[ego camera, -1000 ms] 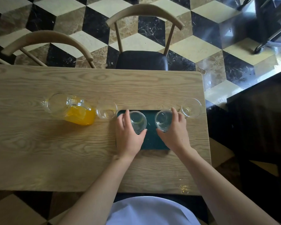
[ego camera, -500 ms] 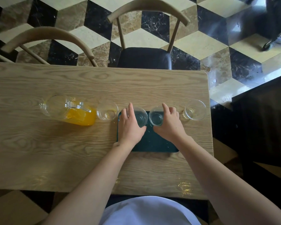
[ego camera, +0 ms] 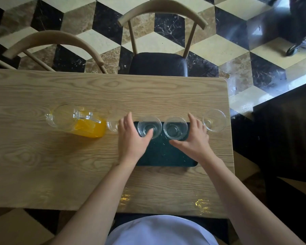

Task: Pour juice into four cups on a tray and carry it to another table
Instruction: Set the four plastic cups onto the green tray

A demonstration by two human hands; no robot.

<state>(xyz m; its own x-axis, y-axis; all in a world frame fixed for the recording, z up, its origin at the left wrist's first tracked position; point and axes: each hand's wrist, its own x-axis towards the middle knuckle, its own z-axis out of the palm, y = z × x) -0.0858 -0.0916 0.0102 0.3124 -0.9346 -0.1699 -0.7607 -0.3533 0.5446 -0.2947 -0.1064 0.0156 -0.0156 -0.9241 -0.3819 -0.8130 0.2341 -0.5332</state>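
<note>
A dark green tray (ego camera: 166, 152) lies on the wooden table (ego camera: 60, 156). Two empty clear cups stand side by side at its far end, the left cup (ego camera: 145, 124) and the right cup (ego camera: 175, 127). My left hand (ego camera: 132, 140) is just left of the left cup with fingers spread, and its thumb tip overlaps the cup's base. My right hand (ego camera: 193, 140) is just right of the right cup, fingers apart, holding nothing. A third empty cup (ego camera: 112, 125) stands on the table, partly hidden behind my left hand. A fourth cup (ego camera: 215, 120) stands right of the tray. A glass jug (ego camera: 83, 124) holds orange juice.
Two wooden chairs, one at the left (ego camera: 57, 41) and one with a black seat (ego camera: 159, 62), stand at the table's far side. The table's right edge (ego camera: 230, 138) is close to the fourth cup. A dark surface (ego camera: 281, 129) lies to the right across a gap.
Both hands carried the two cups to the tray's far end and set them down. The fingers have since spread and moved outward off the cups.
</note>
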